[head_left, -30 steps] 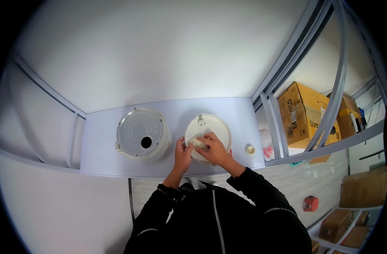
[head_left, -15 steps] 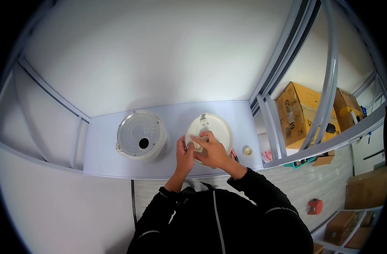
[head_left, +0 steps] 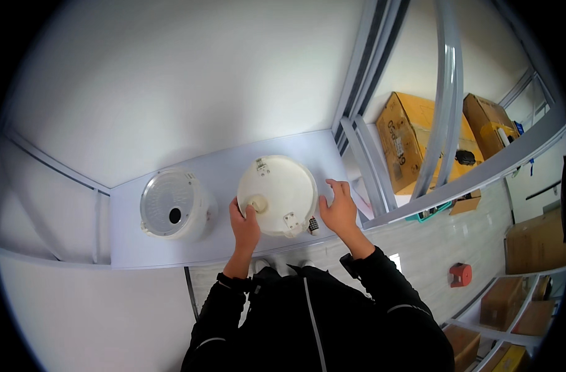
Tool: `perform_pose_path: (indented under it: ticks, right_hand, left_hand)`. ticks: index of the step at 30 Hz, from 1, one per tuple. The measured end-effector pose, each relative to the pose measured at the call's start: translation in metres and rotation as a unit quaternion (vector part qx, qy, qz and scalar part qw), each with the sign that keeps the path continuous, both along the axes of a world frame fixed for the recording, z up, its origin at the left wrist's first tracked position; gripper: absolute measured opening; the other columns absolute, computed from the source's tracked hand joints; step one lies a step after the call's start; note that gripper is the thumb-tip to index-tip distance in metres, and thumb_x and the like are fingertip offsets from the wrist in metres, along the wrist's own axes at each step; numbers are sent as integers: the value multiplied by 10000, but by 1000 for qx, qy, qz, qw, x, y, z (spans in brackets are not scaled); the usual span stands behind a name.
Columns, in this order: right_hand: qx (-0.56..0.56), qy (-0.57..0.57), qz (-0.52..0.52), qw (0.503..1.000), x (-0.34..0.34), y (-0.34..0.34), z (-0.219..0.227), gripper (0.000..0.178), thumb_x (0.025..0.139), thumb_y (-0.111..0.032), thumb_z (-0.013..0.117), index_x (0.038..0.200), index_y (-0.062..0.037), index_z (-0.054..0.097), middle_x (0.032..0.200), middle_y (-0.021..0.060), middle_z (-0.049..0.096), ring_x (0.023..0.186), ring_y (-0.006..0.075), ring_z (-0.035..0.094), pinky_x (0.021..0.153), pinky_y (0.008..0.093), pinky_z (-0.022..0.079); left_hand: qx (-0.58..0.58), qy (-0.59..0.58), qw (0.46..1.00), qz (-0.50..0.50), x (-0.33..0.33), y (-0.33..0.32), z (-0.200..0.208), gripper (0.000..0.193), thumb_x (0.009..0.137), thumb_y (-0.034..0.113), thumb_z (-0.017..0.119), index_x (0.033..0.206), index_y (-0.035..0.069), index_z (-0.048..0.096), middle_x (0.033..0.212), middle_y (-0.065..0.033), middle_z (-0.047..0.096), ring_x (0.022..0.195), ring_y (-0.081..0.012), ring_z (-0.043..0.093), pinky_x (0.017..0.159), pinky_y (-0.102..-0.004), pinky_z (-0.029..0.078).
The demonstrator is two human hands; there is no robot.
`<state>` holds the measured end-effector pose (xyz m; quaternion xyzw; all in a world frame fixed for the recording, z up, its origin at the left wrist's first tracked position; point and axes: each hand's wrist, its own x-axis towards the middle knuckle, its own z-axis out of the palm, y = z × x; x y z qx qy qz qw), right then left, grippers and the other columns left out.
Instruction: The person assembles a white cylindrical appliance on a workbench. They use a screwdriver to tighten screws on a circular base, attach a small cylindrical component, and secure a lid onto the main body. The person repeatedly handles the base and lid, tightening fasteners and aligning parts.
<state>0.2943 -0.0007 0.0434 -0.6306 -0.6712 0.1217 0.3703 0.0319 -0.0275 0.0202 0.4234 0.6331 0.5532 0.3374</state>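
Left fingers (head_left: 236,207): laid at the near-left rim of the white disc, thumb by the fitting; firmness of grip can't be told.
Right fingers (head_left: 340,188): spread apart, off the disc's right rim; nothing seen held.
White disc (head_left: 286,186): set between both sets of fingers; metal latch (head_left: 262,166) beyond the left fingers, white bracket (head_left: 291,221) nearer the right.
Cream fitting (head_left: 258,203): on the disc, just beside the left thumb.
Handling: disc best steadied at its rim by the left fingers; light thumb pressure, square to the fitting, advised. Tilt is judged the main risk.
Dark patterned item (head_left: 313,225): just left of the right fingers, by the disc's rim; kind can't be told.
White pot (head_left: 199,208): left of the left fingers, apart; dark round hole seen in its top.
Tabletop (head_left: 127,245): pale, smooth; items carried under and left of the fingers.
Room: cardboard box (head_left: 413,146) and grey rails (head_left: 447,93) right of the right fingers; red stool (head_left: 460,275) on the floor (head_left: 413,260).
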Motion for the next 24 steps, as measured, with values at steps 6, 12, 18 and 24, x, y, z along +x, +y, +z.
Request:
perform_pose_path:
  ticks: [6,12,18,24]
  right_hand:
    - [-165,-68,-19,984,39,-18,-34,587,868,-163,695,1434,-118,544,1349,195,545,1132,425,659,848,524,582]
    - [-182,-116,41,975,54,-14,-50,615,860,-201,720,1443,-127,539,1369,226,530,1192,456,624,898,545,583]
    - [-180,-119,91,972,59,-5,-68,490,876,-183,734,1341,-114,595,1263,196,574,1129,429,640,896,531,575]
    - [-120,-28,52,991,53,-16,-36,462,872,-154,766,1299,-56,620,1220,194,594,1064,404,667,863,509,573]
  left_hand:
    - [15,-64,998,-17,38,0,-6,416,1044,118,540,1412,-64,477,1311,-179,603,1165,-233,621,1022,-381,503]
    - [-14,-3,1000,-5,61,-3,-7,424,1042,135,554,1410,-66,486,1303,-181,610,1172,-237,623,1019,-381,505]
    - [8,-1,1000,19,67,-9,-1,430,1041,104,569,1427,-68,488,1322,-169,630,1180,-220,634,1037,-361,504]
    - [48,-128,990,42,53,-19,2,432,1042,65,553,1451,-50,476,1343,-148,627,1210,-205,619,1065,-347,481]
